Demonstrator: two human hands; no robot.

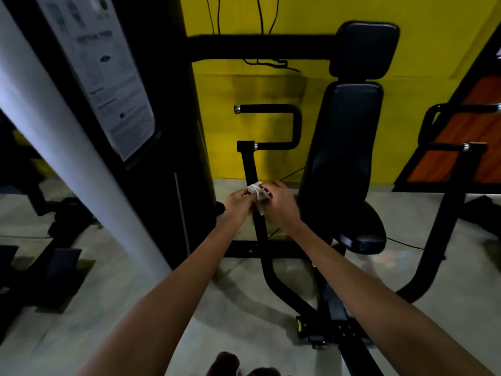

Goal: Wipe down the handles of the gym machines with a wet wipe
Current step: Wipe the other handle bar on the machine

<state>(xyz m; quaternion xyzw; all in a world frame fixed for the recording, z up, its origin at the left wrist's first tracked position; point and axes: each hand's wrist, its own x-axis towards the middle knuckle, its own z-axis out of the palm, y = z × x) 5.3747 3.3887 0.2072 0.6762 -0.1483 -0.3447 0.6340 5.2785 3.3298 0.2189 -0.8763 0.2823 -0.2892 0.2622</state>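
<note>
1. Head view: both bare forearms reach forward and meet in front of a black gym machine that stands against a yellow wall (244,85).
2. The left hand (240,200) has its fingers curled, and its grip pinches one side of a crumpled white wet wipe (258,193).
3. The right hand (280,203) also has curled fingers; its grip holds the other side of the same wipe, so the cloth is bunched between the two hands.
4. The wipe sits in front of the black upright lever bar (250,166) of the machine, about halfway up it; whether the cloth touches the bar I cannot tell.
5. Above the hands, the bar ends in a black U-shaped foam-covered handle with silver end collars (294,126), well apart from the wipe.
6. To the right of the handle stands the black padded seat back (344,147) with a black padded headrest (366,50) over it and a black seat cushion (363,234) below.
7. Farther right, a second black handle with a silver collar (450,147) sits before an orange wooden panel (466,137).
8. At the left, a white pillar (62,137) runs diagonally, and behind it a white printed instruction placard (105,77) is fixed to the black weight-stack housing; its text is too blurred to read.
9. The pale grey concrete floor (230,308) carries the machine's base.
</note>
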